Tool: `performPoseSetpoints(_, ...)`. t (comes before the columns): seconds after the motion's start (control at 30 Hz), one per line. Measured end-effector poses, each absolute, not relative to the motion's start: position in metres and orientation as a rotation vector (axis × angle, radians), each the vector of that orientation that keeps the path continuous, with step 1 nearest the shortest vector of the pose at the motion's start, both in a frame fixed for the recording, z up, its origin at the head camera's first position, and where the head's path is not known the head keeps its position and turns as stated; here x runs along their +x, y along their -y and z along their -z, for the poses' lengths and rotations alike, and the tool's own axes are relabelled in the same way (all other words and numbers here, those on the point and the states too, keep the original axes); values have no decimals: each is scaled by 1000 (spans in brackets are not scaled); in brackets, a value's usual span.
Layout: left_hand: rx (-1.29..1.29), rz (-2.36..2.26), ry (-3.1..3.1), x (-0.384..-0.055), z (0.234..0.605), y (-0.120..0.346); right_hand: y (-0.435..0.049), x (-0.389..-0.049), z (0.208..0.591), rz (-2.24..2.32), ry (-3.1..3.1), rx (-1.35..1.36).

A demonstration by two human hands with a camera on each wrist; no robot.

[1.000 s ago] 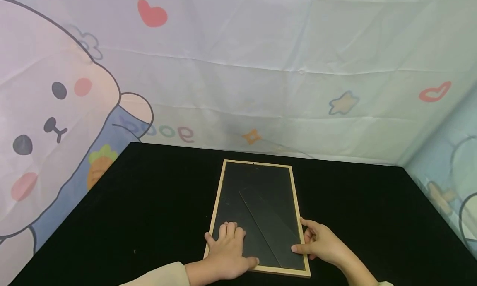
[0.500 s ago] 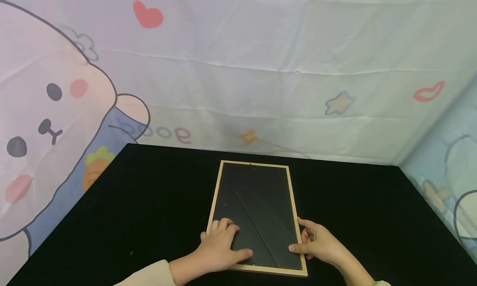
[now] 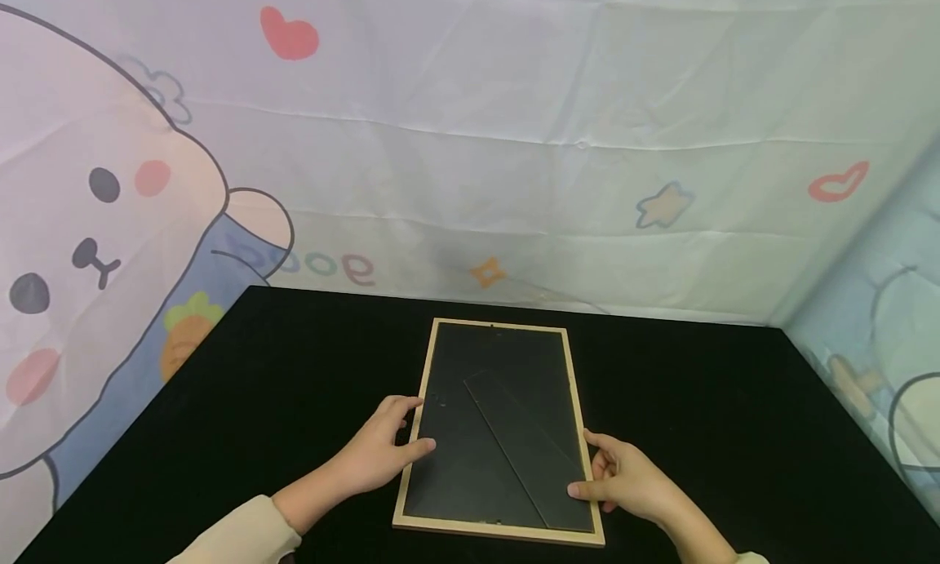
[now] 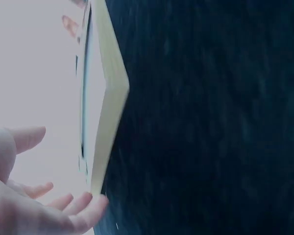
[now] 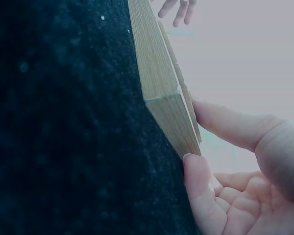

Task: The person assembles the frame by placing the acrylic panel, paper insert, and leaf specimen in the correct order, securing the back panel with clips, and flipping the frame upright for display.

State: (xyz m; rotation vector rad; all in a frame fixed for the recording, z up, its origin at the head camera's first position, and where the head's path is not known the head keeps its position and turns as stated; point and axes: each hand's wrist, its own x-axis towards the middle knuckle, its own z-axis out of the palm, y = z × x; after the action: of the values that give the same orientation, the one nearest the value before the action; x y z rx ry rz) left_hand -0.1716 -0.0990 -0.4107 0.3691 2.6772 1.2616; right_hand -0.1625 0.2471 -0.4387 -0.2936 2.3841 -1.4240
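Black tabletop (image 3: 698, 409) fronts a pastel backdrop (image 3: 470, 164); right fingers (image 3: 591, 490) pinch the picture frame (image 3: 492, 433), left fingers (image 3: 420, 449) extend loosely.

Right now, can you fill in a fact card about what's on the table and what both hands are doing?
Main thing: wooden frame, back side up
Table: black, under the frame
Frame's back: dark panel with a slanted strip
Left hand: at the frame's left edge, thumb reaching over it; firm hold not clear
Right hand: pinches the right edge near the closest corner, thumb on top
Behind: pale cloth with a cartoon animal, hearts and a star
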Motion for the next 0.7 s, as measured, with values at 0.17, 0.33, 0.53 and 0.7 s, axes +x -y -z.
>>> performPoseSetpoints(0.17,257,-1288,-2681,-186,415,111,-247,-162,438,1421,-2389,-290)
performPoseSetpoints(0.33,191,-1346,-2567,-196,421,118,-247,-162,438,1417,-2389,-291)
performPoseSetpoints(0.53,179,-1316,-2489,-206,424,120,-247,-162,438,1423,-2384,-291)
performPoseSetpoints(0.7,172,-1298,-2452,-214,423,119,-248,-162,438,1423,-2380,-293)
